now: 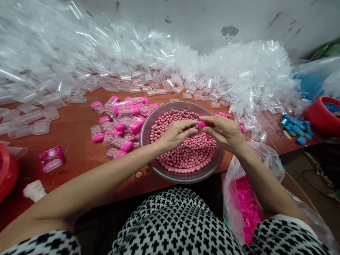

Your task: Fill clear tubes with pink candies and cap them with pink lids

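A metal bowl (148, 124) full of small pink balls (186, 156) sits at the table's front edge. Both hands meet above it. My left hand (176, 134) is closed around a small clear container, mostly hidden by the fingers. My right hand (225, 132) pinches a pink cap (202, 124) against that container's end. Left of the bowl lies a pile of filled clear containers with pink caps (120, 122).
A large heap of empty clear containers (159, 60) covers the back of the brown table (77, 141). A plastic bag of pink caps (247, 209) hangs at my right knee. Blue caps (294, 125) and a red tub (322, 117) lie at right; a pink packet (51, 158) lies at left.
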A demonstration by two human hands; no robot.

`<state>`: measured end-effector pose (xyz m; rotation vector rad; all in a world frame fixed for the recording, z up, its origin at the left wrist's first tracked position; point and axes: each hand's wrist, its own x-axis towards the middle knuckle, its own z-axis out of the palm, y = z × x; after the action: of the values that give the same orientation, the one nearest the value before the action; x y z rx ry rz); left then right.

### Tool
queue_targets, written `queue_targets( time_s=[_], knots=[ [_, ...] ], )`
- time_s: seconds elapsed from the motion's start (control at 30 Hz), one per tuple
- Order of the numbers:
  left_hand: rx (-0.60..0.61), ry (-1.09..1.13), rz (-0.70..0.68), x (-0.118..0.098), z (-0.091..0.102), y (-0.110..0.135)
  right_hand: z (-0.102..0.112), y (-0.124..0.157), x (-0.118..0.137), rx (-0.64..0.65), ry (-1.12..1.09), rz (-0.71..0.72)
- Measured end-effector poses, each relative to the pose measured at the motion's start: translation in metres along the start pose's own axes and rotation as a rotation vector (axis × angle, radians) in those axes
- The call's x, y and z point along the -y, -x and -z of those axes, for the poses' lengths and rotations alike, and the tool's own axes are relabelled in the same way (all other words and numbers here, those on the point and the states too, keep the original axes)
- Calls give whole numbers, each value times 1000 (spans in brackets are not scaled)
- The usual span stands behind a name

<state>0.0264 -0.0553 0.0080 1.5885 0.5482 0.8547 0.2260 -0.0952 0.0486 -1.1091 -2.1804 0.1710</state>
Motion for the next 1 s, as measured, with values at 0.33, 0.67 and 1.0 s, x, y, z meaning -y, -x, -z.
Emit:
queue_targets(
  time_s=[0.33, 0.67, 1.0],
  knots=[
    [-54, -256, -119, 2, 0, 4, -6, 10, 4, 27, 38, 138],
    [-30, 255, 269, 6, 5, -6, -23, 9, -21, -21, -305, -179],
    [-93, 511, 393, 6, 6, -5, -15, 28, -23, -73, -1142, -642]
  ],
)
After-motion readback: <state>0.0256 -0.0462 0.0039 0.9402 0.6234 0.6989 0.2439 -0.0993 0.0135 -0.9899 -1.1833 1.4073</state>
